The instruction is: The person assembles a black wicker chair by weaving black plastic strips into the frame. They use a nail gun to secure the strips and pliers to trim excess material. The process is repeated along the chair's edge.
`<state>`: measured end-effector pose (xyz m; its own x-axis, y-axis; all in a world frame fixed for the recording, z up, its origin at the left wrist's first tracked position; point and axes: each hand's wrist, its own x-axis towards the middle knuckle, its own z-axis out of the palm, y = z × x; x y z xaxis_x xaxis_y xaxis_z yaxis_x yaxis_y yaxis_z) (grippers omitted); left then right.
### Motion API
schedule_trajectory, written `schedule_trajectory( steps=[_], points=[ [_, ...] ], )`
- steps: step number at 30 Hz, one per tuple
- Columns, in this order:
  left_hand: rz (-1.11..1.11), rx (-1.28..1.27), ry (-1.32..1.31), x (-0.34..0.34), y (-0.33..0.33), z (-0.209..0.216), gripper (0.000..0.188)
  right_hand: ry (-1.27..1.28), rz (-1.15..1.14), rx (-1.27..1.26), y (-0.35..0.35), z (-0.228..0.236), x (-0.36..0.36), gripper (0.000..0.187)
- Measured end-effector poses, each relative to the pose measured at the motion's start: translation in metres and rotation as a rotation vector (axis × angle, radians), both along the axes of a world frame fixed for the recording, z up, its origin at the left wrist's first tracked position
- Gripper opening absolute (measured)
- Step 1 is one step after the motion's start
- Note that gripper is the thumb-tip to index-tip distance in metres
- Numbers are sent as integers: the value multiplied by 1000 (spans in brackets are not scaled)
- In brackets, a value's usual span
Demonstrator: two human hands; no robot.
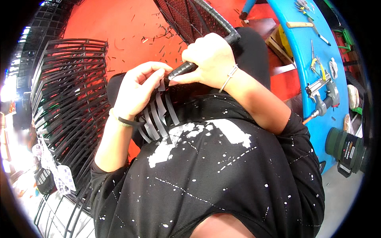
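A black metal frame tube [222,23] wrapped in dark strapping curves from the top centre down to my hands. My right hand [210,59] is closed around the wrapped tube. My left hand [139,89] pinches the end of a grey strap [162,85] against the tube just left of the right hand. Several loose grey straps [158,119] hang down from the tube over my black speckled shirt. A black mesh panel [182,18] fills the frame behind the tube.
A stack of black metal frames [71,91] stands on the left over an orange floor [119,27] strewn with strap offcuts. A blue table [305,51] at right carries pliers, hand tools and a pneumatic tool [321,99]. A green power tool [345,148] lies below it.
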<state>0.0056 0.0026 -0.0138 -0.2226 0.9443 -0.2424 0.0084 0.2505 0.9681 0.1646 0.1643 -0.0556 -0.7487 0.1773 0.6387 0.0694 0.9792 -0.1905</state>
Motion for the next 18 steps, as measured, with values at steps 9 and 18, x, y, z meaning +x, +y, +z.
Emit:
schedule_trajectory(
  steps=[9,18],
  points=[
    [-306,78,363,-26,4,37,27,-141,4,-8,3,3,-6,59],
    [-335,126,418,-27,3,26,15,1,58,-13,3,0,-1,47]
  ],
)
